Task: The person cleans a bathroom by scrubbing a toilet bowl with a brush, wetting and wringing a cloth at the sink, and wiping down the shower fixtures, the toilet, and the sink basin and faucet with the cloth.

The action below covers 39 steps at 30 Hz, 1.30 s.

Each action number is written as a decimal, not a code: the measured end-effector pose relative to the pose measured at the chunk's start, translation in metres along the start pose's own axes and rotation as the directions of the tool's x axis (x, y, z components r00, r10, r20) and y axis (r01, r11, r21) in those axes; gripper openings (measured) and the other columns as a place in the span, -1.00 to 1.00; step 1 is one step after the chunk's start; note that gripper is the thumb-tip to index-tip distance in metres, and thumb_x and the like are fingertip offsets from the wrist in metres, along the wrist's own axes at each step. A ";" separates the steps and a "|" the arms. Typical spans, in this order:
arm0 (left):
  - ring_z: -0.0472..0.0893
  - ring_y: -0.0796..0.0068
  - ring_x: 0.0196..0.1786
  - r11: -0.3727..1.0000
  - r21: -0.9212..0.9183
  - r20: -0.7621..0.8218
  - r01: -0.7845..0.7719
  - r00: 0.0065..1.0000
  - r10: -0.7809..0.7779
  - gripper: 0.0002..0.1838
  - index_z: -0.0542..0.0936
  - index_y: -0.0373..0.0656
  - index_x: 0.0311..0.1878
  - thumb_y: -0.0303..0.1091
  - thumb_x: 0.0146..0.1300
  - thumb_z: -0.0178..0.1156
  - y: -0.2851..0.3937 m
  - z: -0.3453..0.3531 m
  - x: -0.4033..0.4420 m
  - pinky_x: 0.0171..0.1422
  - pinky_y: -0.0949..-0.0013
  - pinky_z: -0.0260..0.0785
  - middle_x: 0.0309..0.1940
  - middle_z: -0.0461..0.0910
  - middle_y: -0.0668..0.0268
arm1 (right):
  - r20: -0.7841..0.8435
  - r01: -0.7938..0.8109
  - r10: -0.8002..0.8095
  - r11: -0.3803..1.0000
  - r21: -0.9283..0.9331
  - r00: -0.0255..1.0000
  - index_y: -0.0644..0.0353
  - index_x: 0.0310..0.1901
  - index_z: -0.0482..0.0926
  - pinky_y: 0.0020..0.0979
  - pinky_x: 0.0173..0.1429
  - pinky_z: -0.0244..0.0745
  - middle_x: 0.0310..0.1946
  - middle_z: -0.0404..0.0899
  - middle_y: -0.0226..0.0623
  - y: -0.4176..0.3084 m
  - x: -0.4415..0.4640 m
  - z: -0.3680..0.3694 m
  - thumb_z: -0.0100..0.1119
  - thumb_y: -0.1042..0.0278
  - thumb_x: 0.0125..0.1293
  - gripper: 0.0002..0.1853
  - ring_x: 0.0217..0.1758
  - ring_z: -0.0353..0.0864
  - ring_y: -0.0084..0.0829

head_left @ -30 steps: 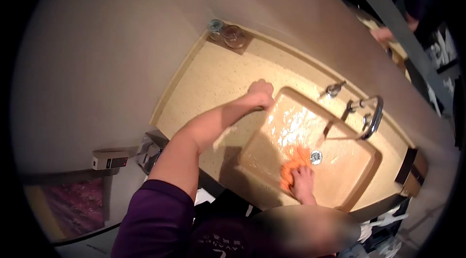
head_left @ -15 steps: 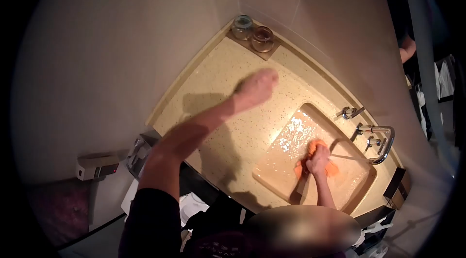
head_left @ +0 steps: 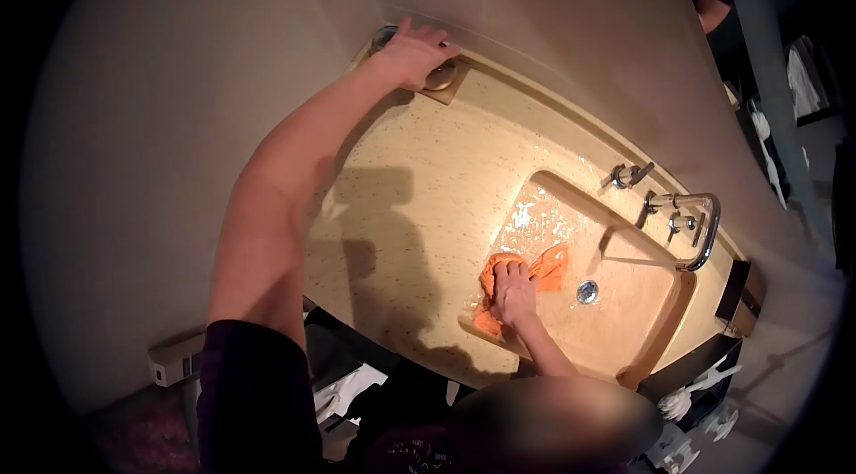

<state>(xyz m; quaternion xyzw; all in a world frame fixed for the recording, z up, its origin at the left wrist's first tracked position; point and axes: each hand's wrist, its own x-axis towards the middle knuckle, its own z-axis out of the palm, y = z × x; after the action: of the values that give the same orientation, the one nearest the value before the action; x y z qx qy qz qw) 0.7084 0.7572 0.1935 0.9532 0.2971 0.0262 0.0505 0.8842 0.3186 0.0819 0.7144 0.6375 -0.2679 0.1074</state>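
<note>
Landmark: one rectangular beige basin sink point(head_left: 615, 322), wet and glinting on its inner face, set into a speckled cream stone surface point(head_left: 473, 140).

Inside the sink, toward its left end: one bright orange fabric cloth point(head_left: 553, 267), crumpled, part bunched against the near left corner, part fanned out toward the middle.

Right hand point(head_left: 515, 294): within the sink, fingers curled over the bunched cloth, grasping it.

Left hand point(head_left: 415, 55): well beyond the sink's left end, at the far corner of the surface, fingers spread over two glass vessels. Whether it grips either cannot be told, as the palm side is hidden.

Beneath and beside that hand, likewise well apart from the sink: one clear brownish round glass vessel point(head_left: 442, 77) and one bluish glass vessel point(head_left: 382, 39), both partly covered; one flat brown square tray point(head_left: 453, 92) under the brownish one.

In the sink floor, to the right of the cloth and apart from it: one round chrome drain point(head_left: 587, 292).

Behind the sink: one curved chrome spout point(head_left: 716, 226), its end reaching over the basin, with a chrome lever handle point(head_left: 631, 175) to its left.
</note>
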 end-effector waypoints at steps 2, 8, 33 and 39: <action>0.50 0.16 0.29 0.988 -0.146 0.064 0.058 0.997 -0.049 -0.20 0.43 0.05 0.39 -0.56 -0.03 0.34 0.004 -0.008 0.004 0.45 -0.13 0.17 0.20 0.50 0.22 | 0.006 0.003 -0.003 1.000 0.023 1.000 0.10 0.17 0.43 0.09 0.34 0.33 0.17 0.44 -0.16 0.001 0.002 -0.002 0.59 0.16 -0.09 -0.24 0.36 0.36 -0.12; 0.55 0.16 0.22 0.963 -0.248 0.165 0.108 0.984 -0.068 -0.24 0.47 0.06 0.33 -0.58 -0.04 0.29 0.003 -0.024 0.008 0.40 -0.11 0.17 0.13 0.54 0.26 | 0.035 -0.033 0.031 0.999 0.042 0.999 0.07 0.18 0.46 0.08 0.33 0.30 0.19 0.45 -0.18 -0.001 0.006 -0.003 0.58 0.19 -0.09 -0.26 0.38 0.34 -0.13; 0.50 0.09 0.35 -0.779 -0.547 0.091 -0.305 0.904 -0.418 -0.23 0.43 -0.07 0.44 0.10 0.25 0.36 0.175 -0.020 -0.180 0.46 -0.06 0.19 0.31 0.55 0.12 | -0.640 0.137 0.153 0.915 0.380 0.753 0.19 0.17 0.50 -0.01 0.21 0.40 -0.03 0.55 -0.02 0.042 0.054 -0.027 0.26 0.52 0.13 -0.50 0.09 0.46 0.09; 0.56 0.03 0.31 -0.996 -0.083 -0.286 0.044 0.956 0.066 -0.36 0.57 -0.12 0.24 0.14 0.26 0.39 0.293 -0.153 -0.061 0.34 0.10 0.28 0.17 0.65 0.06 | -0.618 0.167 0.164 0.881 0.442 0.769 0.27 0.09 0.51 -0.01 0.16 0.41 -0.04 0.56 0.03 0.018 0.046 -0.059 0.28 0.43 0.18 -0.58 0.08 0.49 -0.01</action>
<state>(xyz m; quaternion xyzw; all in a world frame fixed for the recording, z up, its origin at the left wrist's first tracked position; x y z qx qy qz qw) 0.8113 0.4952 0.3776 0.0304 -0.1548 0.2756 0.9482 0.9187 0.3847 0.1039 0.7656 0.5509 -0.1562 -0.2933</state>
